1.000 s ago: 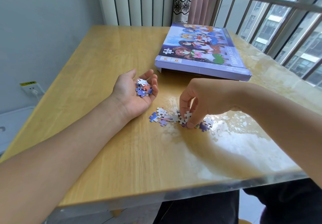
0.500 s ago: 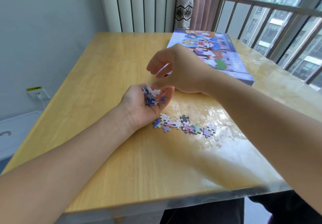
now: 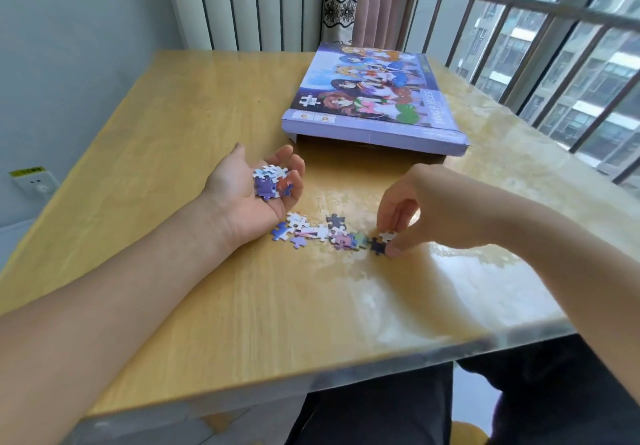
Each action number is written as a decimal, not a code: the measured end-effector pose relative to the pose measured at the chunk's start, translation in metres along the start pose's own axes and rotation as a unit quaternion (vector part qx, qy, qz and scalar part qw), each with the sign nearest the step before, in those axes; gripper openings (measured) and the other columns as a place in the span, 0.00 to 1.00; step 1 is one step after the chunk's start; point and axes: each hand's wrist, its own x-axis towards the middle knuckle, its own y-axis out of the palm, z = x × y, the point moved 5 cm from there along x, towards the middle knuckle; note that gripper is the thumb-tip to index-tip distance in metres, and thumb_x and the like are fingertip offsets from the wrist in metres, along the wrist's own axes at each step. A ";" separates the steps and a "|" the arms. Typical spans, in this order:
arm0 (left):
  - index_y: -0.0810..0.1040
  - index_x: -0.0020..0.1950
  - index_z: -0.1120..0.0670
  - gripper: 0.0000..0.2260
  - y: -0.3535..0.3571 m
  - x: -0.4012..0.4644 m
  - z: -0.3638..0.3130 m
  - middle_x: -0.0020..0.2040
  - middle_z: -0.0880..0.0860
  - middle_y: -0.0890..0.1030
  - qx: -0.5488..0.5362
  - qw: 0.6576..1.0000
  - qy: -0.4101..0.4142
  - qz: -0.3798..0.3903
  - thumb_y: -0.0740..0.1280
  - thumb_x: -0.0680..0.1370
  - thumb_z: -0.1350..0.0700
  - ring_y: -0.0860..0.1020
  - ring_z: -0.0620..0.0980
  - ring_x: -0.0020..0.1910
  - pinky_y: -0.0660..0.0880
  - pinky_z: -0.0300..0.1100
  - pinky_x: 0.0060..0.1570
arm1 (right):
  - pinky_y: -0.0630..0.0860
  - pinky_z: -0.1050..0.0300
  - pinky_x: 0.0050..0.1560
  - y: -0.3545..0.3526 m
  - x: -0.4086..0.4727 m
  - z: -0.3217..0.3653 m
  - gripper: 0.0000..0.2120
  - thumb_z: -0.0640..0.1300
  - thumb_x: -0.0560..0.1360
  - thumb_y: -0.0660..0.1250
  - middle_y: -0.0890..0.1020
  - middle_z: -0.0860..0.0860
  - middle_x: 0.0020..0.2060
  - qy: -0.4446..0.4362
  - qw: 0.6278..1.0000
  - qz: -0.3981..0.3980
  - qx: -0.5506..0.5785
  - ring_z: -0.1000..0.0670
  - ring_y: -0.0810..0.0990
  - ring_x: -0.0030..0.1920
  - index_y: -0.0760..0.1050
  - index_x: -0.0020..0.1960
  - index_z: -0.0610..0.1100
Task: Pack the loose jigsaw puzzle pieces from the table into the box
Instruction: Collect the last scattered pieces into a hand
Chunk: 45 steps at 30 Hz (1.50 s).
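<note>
My left hand (image 3: 249, 192) rests palm up on the wooden table (image 3: 173, 154), cupping a small heap of puzzle pieces (image 3: 271, 181). Just right of it, several loose pieces (image 3: 322, 233) lie in a short row on the table. At the row's right end my right hand (image 3: 415, 209) reaches down, thumb and fingers pinching a white piece (image 3: 387, 236) beside a dark blue one (image 3: 378, 246). The purple puzzle box (image 3: 374, 98), with its cartoon picture lid, lies farther back at the centre right, lid slightly raised over the base.
A radiator and curtain stand behind the table. A window with railing bars runs along the right. A glossy film covers the table's right part (image 3: 485, 278). A wall socket (image 3: 33, 181) sits low on the left wall. My dark-clothed legs show under the front edge.
My right hand was over my left palm, dropping pieces there; it has moved back down to the right end of the row and pinches another piece. My left hand stayed palm up.
</note>
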 end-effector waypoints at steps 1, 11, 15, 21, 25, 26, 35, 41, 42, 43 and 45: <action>0.78 0.49 0.62 0.27 0.000 -0.001 0.001 0.37 0.58 0.80 0.002 1.000 -0.004 0.003 0.50 0.84 0.42 0.80 0.51 0.35 0.77 0.38 0.29 | 0.78 0.63 0.40 0.002 0.000 0.000 0.11 0.47 0.63 0.84 0.85 0.58 0.34 0.000 1.000 0.011 0.007 0.61 0.82 0.36 0.84 0.41 0.53; 0.79 0.50 0.62 0.17 0.000 -0.003 0.003 0.38 0.58 0.80 0.031 0.999 -0.017 -0.002 0.55 0.85 0.53 0.78 0.49 0.30 0.74 0.35 0.27 | 0.81 0.60 0.40 0.002 0.004 0.008 0.11 0.43 0.65 0.82 0.85 0.58 0.36 -0.024 0.999 0.016 0.031 0.58 0.83 0.37 0.82 0.42 0.53; 0.79 0.50 0.61 0.18 0.000 -0.001 0.003 0.37 0.57 0.80 0.040 0.999 -0.027 0.001 0.56 0.85 0.50 0.75 0.48 0.29 0.72 0.35 0.24 | 0.81 0.57 0.42 0.001 0.008 0.013 0.10 0.44 0.65 0.81 0.84 0.60 0.37 -0.032 0.999 0.015 0.038 0.57 0.82 0.38 0.82 0.42 0.54; 0.79 0.53 0.62 0.21 0.001 -0.001 0.004 0.44 0.60 0.81 0.061 0.997 -0.028 0.024 0.53 0.85 0.48 0.79 0.53 0.38 0.78 0.42 0.38 | 0.82 0.55 0.43 -0.017 0.027 0.051 0.12 0.40 0.66 0.82 0.85 0.50 0.38 -0.087 0.986 -0.026 0.140 0.53 0.83 0.37 0.83 0.46 0.47; 0.78 0.54 0.62 0.20 0.003 -0.004 0.004 0.45 0.60 0.84 0.087 0.995 -0.022 0.042 0.55 0.85 0.48 0.83 0.56 0.39 0.81 0.46 0.45 | 0.81 0.48 0.47 -0.025 0.049 0.093 0.11 0.38 0.66 0.80 0.85 0.43 0.41 -0.128 0.980 -0.091 0.126 0.47 0.83 0.38 0.81 0.46 0.42; 0.80 0.51 0.63 0.21 0.003 -0.005 0.005 0.43 0.60 0.84 0.077 0.996 -0.023 0.045 0.55 0.85 0.48 0.83 0.56 0.36 0.81 0.48 0.44 | 0.81 0.48 0.49 -0.025 0.052 0.101 0.12 0.40 0.66 0.81 0.85 0.45 0.42 -0.139 0.981 -0.103 0.093 0.48 0.83 0.40 0.81 0.46 0.44; 0.78 0.46 0.63 0.21 0.000 -0.001 -0.004 0.36 0.58 0.78 -0.007 1.000 -0.007 -0.004 0.55 0.85 0.49 0.76 0.49 0.28 0.72 0.35 0.23 | 0.75 0.62 0.38 -0.013 -0.006 0.026 0.24 0.60 0.59 0.82 0.83 0.58 0.39 0.026 0.993 -0.032 -0.107 0.59 0.80 0.39 0.81 0.50 0.51; 0.79 0.47 0.62 0.21 0.001 -0.001 -0.001 0.38 0.58 0.78 0.002 1.000 0.000 -0.008 0.55 0.85 0.49 0.77 0.50 0.32 0.75 0.36 0.29 | 0.80 0.60 0.38 0.014 -0.018 0.000 0.08 0.44 0.66 0.82 0.85 0.53 0.32 0.054 0.997 -0.032 0.045 0.54 0.84 0.32 0.84 0.41 0.48; 0.79 0.47 0.62 0.21 0.001 -0.001 -0.001 0.39 0.58 0.78 0.004 1.000 -0.001 -0.007 0.54 0.85 0.49 0.77 0.50 0.33 0.75 0.37 0.30 | 0.79 0.62 0.36 0.015 -0.016 0.000 0.07 0.43 0.67 0.81 0.85 0.53 0.32 0.052 0.997 -0.021 0.053 0.53 0.84 0.31 0.84 0.40 0.48; 0.79 0.47 0.62 0.21 0.001 -0.002 0.000 0.39 0.58 0.78 0.006 1.000 -0.003 -0.007 0.54 0.85 0.49 0.77 0.50 0.33 0.75 0.37 0.31 | 0.77 0.65 0.34 0.016 -0.015 0.000 0.06 0.42 0.67 0.81 0.85 0.53 0.31 0.052 0.997 -0.011 0.052 0.54 0.84 0.31 0.84 0.39 0.48; 0.79 0.47 0.62 0.21 0.001 -0.002 0.000 0.39 0.57 0.78 0.008 1.000 -0.005 -0.005 0.54 0.85 0.48 0.77 0.50 0.34 0.75 0.37 0.31 | 0.74 0.68 0.31 0.015 -0.012 0.001 0.06 0.43 0.68 0.80 0.85 0.54 0.32 0.057 0.997 0.005 0.048 0.55 0.84 0.31 0.84 0.39 0.49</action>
